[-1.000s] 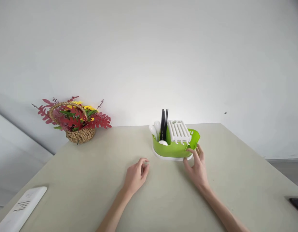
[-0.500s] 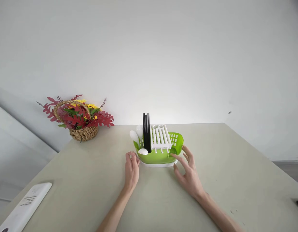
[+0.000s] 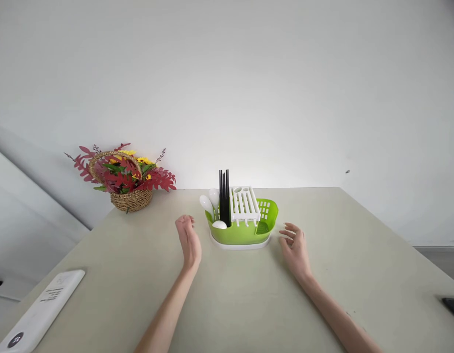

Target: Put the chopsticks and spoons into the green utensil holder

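A green cutlery caddy point(image 3: 241, 236) on a white base tray point(image 3: 245, 246) stands upright in the middle of the table. Black chopsticks point(image 3: 224, 201) rise from its left half, beside several white spoons point(image 3: 207, 203). A slotted white rack point(image 3: 245, 204) with small hooks spans its centre. To the caddy's left, apart from it, my left hand point(image 3: 189, 240) is raised with loosely bent fingers and nothing visible in it. My right hand point(image 3: 295, 247) is just off the caddy's right end, fingers slightly curled and apart, empty.
A wicker basket point(image 3: 132, 200) of red and yellow artificial flowers sits at the back left by the wall. A long white device point(image 3: 46, 306) lies along the left edge of the table point(image 3: 249, 304). Near the right edge is a dark object point(image 3: 453, 308), partly out of frame.
The caddy was shifted left and turned, its long side now facing me. My left hand came up to its left end, then withdrew left. My right hand let go and moved off right.
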Action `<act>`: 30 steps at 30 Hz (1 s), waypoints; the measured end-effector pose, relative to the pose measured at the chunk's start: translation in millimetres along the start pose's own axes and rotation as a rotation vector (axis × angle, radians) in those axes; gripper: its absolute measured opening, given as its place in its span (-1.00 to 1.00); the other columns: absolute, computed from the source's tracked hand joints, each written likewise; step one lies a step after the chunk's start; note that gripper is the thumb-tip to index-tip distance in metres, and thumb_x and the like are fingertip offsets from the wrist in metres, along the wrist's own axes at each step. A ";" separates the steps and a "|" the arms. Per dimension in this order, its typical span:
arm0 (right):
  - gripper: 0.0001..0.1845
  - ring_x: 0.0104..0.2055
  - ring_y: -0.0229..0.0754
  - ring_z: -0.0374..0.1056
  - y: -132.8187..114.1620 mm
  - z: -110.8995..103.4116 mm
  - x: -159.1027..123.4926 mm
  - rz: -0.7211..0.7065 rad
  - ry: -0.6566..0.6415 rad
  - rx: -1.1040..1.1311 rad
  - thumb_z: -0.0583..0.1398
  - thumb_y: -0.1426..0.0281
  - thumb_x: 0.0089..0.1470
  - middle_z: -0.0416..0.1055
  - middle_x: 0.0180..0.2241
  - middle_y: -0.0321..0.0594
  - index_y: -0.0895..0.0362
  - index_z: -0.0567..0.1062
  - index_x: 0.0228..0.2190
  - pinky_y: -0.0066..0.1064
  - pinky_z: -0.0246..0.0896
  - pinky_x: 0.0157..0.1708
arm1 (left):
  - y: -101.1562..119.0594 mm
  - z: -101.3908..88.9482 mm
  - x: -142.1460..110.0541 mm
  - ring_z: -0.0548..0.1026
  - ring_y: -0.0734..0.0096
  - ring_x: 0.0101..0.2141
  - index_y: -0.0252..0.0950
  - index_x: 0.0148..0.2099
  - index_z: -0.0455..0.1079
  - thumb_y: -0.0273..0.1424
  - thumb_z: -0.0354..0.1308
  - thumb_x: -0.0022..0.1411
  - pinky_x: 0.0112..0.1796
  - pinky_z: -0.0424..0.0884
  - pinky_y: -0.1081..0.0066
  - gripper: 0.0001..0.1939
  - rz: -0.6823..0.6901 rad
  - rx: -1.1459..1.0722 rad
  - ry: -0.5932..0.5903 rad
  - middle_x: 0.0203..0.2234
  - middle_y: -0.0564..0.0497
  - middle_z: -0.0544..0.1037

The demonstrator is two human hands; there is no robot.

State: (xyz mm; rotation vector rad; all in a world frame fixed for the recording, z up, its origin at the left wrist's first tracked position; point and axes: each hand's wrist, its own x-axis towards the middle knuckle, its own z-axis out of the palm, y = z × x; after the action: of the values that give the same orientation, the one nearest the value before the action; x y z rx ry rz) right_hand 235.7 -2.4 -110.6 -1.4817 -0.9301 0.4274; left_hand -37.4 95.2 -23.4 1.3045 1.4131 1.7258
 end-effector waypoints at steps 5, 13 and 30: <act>-0.65 0.01 -0.05 0.44 3.3 0.5 1.1 0.001 -0.032 0.003 0.19 0.33 0.10 0.30 0.11 -0.04 0.04 0.36 -0.05 -0.21 0.46 -0.12 | 46.5 18.6 24.9 0.37 0.24 0.09 -0.18 0.06 0.19 -0.27 0.12 0.36 0.11 0.33 0.22 -0.71 0.294 -0.028 -0.010 0.11 -0.13 0.29; -0.73 -0.01 -0.06 0.43 4.8 0.7 2.3 0.009 -0.068 -0.011 0.17 0.31 0.12 0.31 0.08 -0.04 0.05 0.36 -0.11 -0.22 0.43 -0.13 | 95.0 73.8 53.5 0.34 0.02 0.26 -0.26 0.20 0.15 -0.08 0.29 0.22 0.26 0.23 0.08 -0.35 0.357 0.184 -0.338 0.22 -0.32 0.36; -0.73 -0.15 -0.07 0.44 -4.4 4.8 3.4 -0.002 -0.105 -0.040 0.15 0.29 0.10 0.46 -0.05 -0.10 0.05 0.40 -0.13 -0.21 0.39 -0.20 | 87.1 137.5 99.2 0.62 0.01 -0.03 -0.29 -0.13 0.45 -0.09 0.45 0.00 -0.07 0.45 0.24 -0.50 -0.141 0.180 -0.593 -0.19 -0.23 0.67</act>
State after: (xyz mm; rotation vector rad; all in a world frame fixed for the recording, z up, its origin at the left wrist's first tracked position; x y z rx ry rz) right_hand 232.9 2.9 -106.3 -1.5055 -1.0280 0.4916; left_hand 64.3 211.3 88.5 1.5972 1.2797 1.0123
